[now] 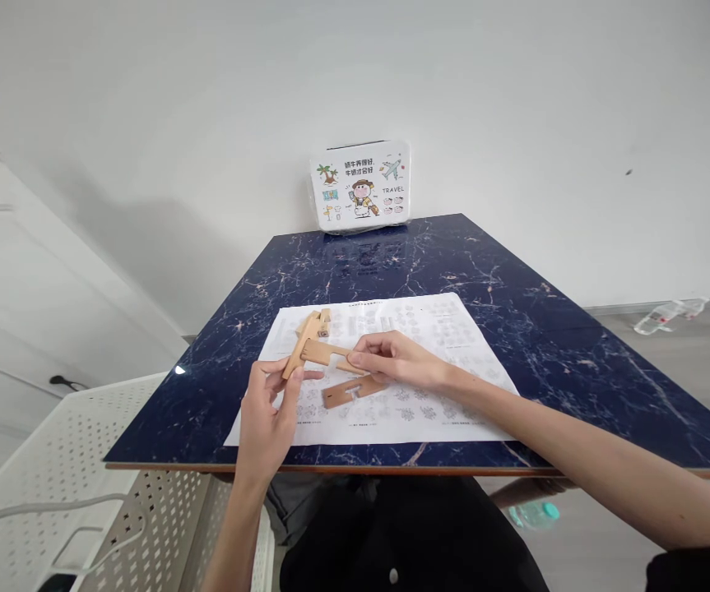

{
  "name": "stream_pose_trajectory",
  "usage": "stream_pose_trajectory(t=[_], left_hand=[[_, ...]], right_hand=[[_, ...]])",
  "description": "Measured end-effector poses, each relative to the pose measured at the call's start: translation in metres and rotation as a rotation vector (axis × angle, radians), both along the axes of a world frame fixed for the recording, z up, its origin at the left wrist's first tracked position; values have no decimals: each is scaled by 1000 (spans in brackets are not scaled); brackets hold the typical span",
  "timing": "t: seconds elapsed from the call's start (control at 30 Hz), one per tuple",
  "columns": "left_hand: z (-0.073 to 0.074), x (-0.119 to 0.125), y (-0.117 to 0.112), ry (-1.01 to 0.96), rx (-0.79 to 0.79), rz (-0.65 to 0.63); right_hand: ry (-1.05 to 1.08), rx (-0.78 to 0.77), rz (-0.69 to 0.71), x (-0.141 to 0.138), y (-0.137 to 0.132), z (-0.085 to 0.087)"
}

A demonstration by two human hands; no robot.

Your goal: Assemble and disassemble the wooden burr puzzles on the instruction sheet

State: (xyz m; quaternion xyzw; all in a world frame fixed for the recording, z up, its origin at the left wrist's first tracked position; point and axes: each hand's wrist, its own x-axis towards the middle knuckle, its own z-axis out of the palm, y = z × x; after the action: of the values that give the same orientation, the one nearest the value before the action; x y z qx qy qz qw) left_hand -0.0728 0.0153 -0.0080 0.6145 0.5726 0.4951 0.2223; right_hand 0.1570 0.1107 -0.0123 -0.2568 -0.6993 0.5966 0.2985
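My left hand (268, 423) pinches a narrow wooden strip (300, 352) near its lower end, and the strip leans up to the right. Between thumb and fingers, my right hand (395, 358) grips a flat notched wooden piece (317, 353) by its right end. The left end of that notched piece meets the strip; whether it sits in a slot there I cannot tell. Just below lies another notched wooden piece (337, 395), flat on the printed sheet (447, 316), its right end partly covered by my right hand. Small wooden blocks (325, 315) rest behind the strip.
Under the sheet is a dark blue marble-patterned table (219, 370). A white case with cartoon prints (360, 187) stands at the back against the wall. At the left is a white perforated surface (113, 419) with a cable. Plastic bottles (669, 315) lie on the floor at right.
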Motion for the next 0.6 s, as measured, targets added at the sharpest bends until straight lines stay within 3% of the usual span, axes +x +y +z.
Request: stream_pose_trajectory(t=[0.6], left_hand=[[-5,-4,0,138,54,13]], right_hand=[[12,-15,8,2,-2,1]])
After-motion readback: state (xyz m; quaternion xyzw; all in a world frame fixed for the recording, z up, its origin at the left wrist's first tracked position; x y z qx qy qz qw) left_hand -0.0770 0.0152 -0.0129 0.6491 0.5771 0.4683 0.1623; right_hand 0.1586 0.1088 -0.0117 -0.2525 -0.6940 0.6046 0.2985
